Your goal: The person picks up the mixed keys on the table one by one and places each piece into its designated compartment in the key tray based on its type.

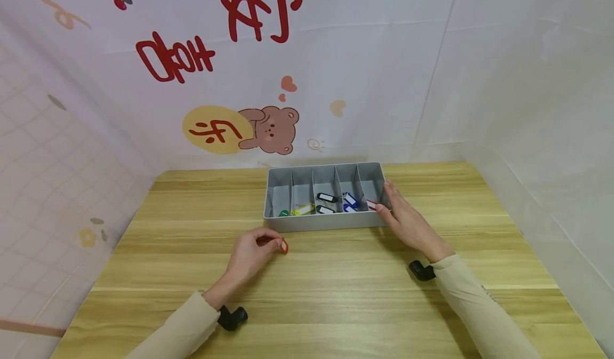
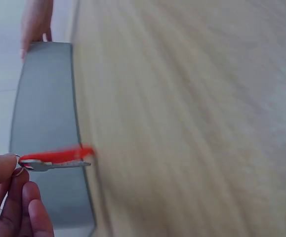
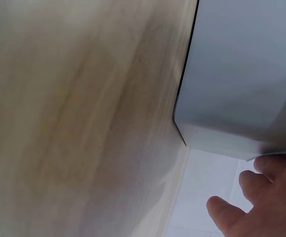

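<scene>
My left hand [image 1: 254, 255] pinches the ring of a red key tag [image 1: 284, 246] between thumb and fingertips, in front of the box. A metal key [image 2: 41, 166] hangs with the tag in the left wrist view. The grey divided box [image 1: 316, 223] holds tags sorted by colour: a green tag [image 1: 284, 213], a yellow tag [image 1: 304, 209], black tags [image 1: 326, 197], blue tags [image 1: 350, 199] and, in the rightmost compartment, a red tag [image 1: 371, 204]. My right hand [image 1: 408, 220] rests at the box's right end, thumb at the front rim, fingers extended along the side.
The box stands near the back of a wood-grain table [image 1: 331, 306]. Behind it hangs a white printed sheet [image 1: 384, 71], which also closes off the sides. A black wrist mount [image 1: 232, 318] shows below the left cuff, another mount [image 1: 422, 270] by the right cuff.
</scene>
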Available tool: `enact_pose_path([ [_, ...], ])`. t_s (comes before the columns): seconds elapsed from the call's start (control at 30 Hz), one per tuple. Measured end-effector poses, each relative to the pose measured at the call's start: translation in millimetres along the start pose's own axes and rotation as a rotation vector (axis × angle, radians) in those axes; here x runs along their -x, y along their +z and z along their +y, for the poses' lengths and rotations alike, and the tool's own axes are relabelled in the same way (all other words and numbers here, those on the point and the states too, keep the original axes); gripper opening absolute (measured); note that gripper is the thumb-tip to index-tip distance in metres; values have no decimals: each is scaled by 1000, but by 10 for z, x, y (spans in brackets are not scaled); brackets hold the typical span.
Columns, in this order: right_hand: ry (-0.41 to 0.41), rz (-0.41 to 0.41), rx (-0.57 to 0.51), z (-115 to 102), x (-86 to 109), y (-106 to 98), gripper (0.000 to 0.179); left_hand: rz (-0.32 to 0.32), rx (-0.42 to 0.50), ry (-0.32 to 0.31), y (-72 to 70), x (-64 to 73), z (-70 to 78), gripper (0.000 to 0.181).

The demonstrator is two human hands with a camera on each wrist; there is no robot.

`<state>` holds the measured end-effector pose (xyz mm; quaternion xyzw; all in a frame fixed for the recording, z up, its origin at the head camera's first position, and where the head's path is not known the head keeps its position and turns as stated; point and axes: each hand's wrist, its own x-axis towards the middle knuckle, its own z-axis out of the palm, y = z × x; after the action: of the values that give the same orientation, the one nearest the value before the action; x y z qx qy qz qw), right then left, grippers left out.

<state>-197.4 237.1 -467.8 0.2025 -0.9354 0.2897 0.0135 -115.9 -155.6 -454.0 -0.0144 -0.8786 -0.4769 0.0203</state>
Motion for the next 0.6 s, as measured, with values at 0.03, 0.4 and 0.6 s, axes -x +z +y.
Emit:
enact_pose_path([
  [0.03, 5, -3, -4, 4, 3, -6, 74, 2, 8, 4, -3, -1, 22, 5],
  [0.4, 26, -8, -37, 75, 48, -78, 81, 10, 107, 99, 8, 1, 313, 4],
  [0.6, -10, -5, -33, 88, 53, -84, 79, 3, 173, 155, 69, -48, 536, 4],
])
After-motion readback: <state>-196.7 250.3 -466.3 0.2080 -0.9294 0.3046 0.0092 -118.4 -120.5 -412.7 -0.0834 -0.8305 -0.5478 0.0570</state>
